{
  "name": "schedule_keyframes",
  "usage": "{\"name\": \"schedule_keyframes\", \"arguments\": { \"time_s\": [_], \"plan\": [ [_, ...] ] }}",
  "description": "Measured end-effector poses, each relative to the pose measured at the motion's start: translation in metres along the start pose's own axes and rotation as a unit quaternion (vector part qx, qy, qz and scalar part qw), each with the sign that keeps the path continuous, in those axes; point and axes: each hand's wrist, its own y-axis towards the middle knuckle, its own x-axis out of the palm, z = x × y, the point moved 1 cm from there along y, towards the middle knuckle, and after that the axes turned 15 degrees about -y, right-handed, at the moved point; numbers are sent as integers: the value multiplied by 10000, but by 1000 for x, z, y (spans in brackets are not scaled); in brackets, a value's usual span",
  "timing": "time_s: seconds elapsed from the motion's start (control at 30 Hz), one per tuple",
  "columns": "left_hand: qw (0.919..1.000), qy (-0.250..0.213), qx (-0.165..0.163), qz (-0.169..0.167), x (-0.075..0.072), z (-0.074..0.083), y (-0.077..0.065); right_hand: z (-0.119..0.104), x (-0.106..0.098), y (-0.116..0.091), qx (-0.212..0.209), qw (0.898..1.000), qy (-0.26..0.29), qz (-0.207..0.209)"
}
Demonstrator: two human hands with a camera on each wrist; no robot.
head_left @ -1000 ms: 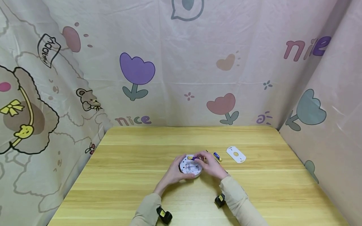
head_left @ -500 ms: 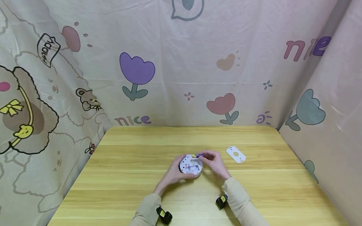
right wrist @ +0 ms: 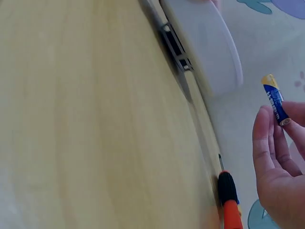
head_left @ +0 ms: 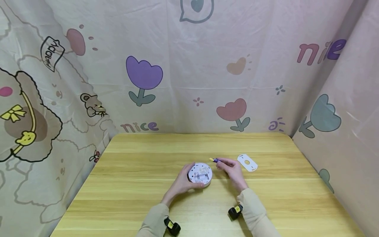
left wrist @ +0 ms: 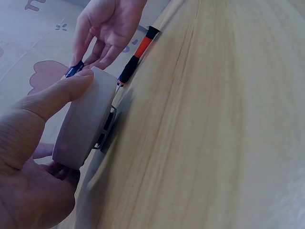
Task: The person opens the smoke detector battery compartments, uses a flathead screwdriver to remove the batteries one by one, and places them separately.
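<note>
A round white device point(head_left: 204, 170), which looks like a smoke alarm, shows its back with a battery compartment in the head view. My left hand point(head_left: 181, 181) grips its side, thumb along the near rim and fingers round the far one. To the right of it, my right hand point(head_left: 232, 170) pinches a blue and yellow battery point(right wrist: 274, 98) between thumb and fingertips, apart from the device. An orange and black screwdriver point(left wrist: 138, 55) lies on the table beyond the device in the left wrist view; the right hand hides it in the head view.
A white mounting plate point(head_left: 252, 166) with a round hole lies right of the right hand. The wooden table point(head_left: 133, 184) ends at a printed curtain point(head_left: 183, 108) behind, with more curtain at both sides. Each wrist wears a black camera point(head_left: 235, 212).
My right hand has drawn the battery away from the device, up and to the right. A second battery and the screwdriver, visible earlier, are now behind that hand. The left hand keeps its grip.
</note>
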Motion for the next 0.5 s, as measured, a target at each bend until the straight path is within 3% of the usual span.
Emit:
{"name": "schedule_keyframes", "arguments": {
  "time_s": [0.2, 0.5],
  "plan": [
    [10000, -94, -4, 15, 0, -1, 0, 1, -10, -1, -50, 9976, 250, 645],
    [9999, -97, -29, 19, 0, -1, 1, 2, -27, -2, 58, 9877, -271, 1537]
  ]
}}
